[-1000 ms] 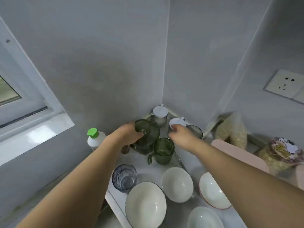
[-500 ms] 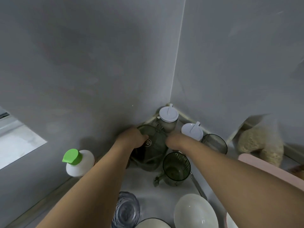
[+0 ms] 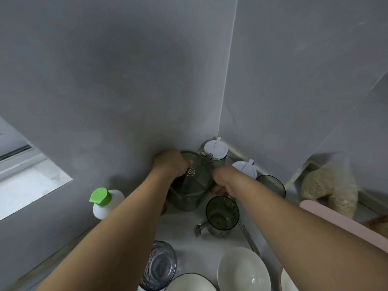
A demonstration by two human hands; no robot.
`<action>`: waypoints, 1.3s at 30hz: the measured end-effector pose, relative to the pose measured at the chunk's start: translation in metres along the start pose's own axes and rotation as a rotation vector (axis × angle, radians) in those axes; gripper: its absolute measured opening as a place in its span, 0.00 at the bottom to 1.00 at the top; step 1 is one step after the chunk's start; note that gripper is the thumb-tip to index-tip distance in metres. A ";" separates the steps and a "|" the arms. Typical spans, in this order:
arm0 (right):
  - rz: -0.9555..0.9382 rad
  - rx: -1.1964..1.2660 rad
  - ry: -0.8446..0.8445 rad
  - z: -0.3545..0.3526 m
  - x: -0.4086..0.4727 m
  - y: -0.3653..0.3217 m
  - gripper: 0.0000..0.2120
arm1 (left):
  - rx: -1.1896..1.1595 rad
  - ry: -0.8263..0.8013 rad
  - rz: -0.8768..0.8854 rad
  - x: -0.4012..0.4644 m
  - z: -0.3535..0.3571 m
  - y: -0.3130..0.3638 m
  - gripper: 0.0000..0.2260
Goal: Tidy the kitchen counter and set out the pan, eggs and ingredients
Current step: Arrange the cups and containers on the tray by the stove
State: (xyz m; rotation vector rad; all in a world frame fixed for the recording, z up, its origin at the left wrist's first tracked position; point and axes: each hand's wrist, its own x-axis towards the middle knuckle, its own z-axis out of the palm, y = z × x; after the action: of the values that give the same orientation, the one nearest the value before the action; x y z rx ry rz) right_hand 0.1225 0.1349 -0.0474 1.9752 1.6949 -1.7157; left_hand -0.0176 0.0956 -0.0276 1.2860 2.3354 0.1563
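Note:
A dark green glass pitcher stands in the counter's back corner, tilted slightly. My left hand grips its rim on the left side. My right hand grips its right side, fingers curled round where the handle sits. A smaller green glass mug stands just in front of the pitcher, to the right. Two white-lidded seasoning jars stand against the corner wall behind my hands.
A white bottle with a green cap stands at left. A clear ribbed glass and several white bowls fill the near counter. A dark glass, a bag of grain and a pink board sit right.
The view has moved closer to the corner. My right hand has shifted from near the jars onto the pitcher's right side; my left hand stays on its rim.

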 end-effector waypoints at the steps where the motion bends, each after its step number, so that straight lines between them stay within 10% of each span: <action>1: -0.013 0.025 0.031 -0.006 -0.006 -0.001 0.11 | 0.000 0.002 0.004 -0.007 -0.008 0.006 0.20; 18: -0.234 0.143 0.451 -0.157 -0.231 0.065 0.09 | -0.208 0.104 0.211 -0.199 -0.071 0.152 0.13; 39: -0.014 0.620 0.993 -0.288 -0.612 0.511 0.12 | -0.057 -0.073 0.962 -0.650 0.119 0.432 0.12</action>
State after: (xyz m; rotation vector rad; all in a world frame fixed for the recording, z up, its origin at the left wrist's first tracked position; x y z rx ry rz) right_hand 0.7986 -0.3105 0.2028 3.5232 1.3531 -1.4382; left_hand 0.6631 -0.2137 0.2265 2.2189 1.4537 0.4557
